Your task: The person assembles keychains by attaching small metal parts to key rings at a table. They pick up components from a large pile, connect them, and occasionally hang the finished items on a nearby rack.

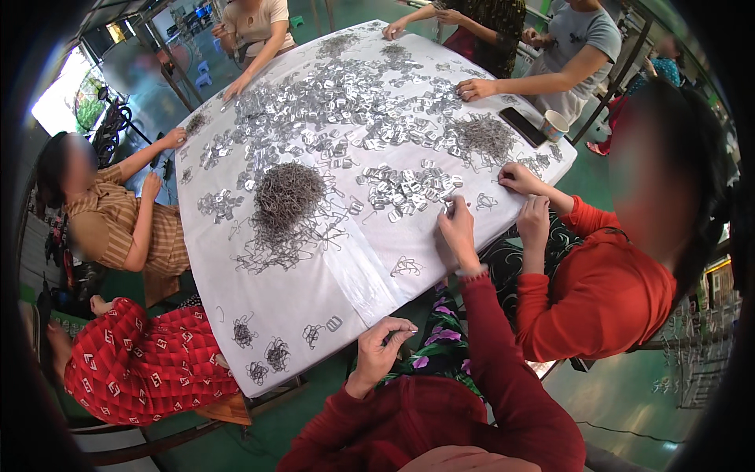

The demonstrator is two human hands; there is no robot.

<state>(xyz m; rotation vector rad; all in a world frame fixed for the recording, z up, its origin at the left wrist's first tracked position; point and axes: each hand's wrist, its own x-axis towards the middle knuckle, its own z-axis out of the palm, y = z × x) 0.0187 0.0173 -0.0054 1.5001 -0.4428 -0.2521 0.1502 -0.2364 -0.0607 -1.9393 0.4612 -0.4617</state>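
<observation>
Bundles of bent wire (259, 343) lie in a few small clusters near the table's (330, 303) near-left edge, seemingly finished. The left hand (383, 344), just off the near edge, pinches a small metal piece between thumb and fingertips. Mid-table, a big heap of wire hooks (285, 197) and a spread of flat metal clips (405, 186) lie unsorted, so most of the work looks left. The right hand (458, 228) reaches among the clips; whether it grips one I cannot tell.

only screen here is a dark flat phone (522, 126) lying face-up on the white table (330, 291), around 1 o'clock.
</observation>
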